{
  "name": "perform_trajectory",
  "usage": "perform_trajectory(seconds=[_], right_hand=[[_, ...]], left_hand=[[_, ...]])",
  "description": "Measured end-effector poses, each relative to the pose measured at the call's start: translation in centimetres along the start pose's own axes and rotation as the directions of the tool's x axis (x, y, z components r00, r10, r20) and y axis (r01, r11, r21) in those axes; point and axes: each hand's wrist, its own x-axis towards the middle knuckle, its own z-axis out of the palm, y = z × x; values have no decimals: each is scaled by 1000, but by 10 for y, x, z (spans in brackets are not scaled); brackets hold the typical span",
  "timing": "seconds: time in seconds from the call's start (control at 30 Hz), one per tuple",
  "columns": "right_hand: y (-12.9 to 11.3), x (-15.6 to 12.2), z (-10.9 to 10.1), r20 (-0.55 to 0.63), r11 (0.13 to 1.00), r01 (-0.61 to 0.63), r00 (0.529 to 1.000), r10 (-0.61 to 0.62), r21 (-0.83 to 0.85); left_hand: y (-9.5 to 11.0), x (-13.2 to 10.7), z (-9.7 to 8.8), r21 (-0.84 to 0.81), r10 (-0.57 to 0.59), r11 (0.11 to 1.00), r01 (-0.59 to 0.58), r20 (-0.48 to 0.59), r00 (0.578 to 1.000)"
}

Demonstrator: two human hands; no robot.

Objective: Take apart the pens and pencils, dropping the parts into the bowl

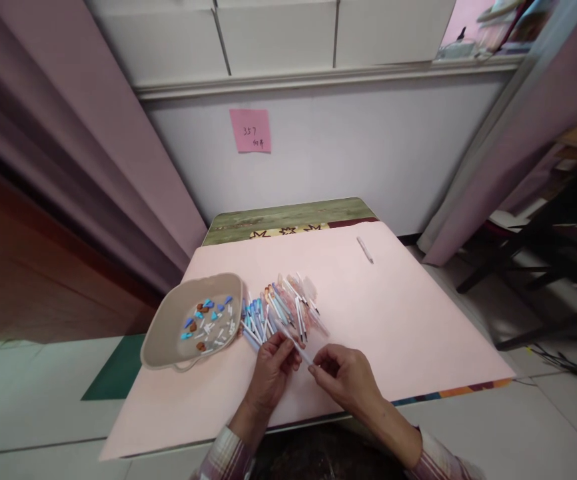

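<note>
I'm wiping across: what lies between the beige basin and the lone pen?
In the head view, a heap of pen-like pieces beside the basin, then pink sheet up to the pen.

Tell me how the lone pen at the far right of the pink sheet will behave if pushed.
The pen may roll if nudged sideways, since its barrel looks slim and rounded and the pink sheet lies flat. It is probably stiff, as it looks straight, and likely light, being so thin.
</note>
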Motion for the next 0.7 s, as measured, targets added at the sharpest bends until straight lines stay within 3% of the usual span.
perform_trajectory(seconds=[0.13,0.27,0.37,0.43,0.5,0.7], right_hand=[[4,6,-18,-28,1000,-3,1000,3,18],[24,45,-66,-191,993,-27,982,5,-114],[48,98,-101,-400,923,-211,914,70,-322],[64,134,-114,-456,836,-367,875,162,-407],[77,164,-119,-441,748,-457,864,245,-481],[98,205,-114,-421,705,-469,869,260,-533]], left_hand=[[1,1,1,27,5,1000,-5,23,1000],[4,2,3,35,-2,999,1,22,1000],[5,3,4,41,-12,999,11,15,1000],[6,3,5,45,-19,999,18,14,1000],[7,3,5,47,-20,999,19,11,1000],[6,3,4,36,-26,999,26,-1,1000]])
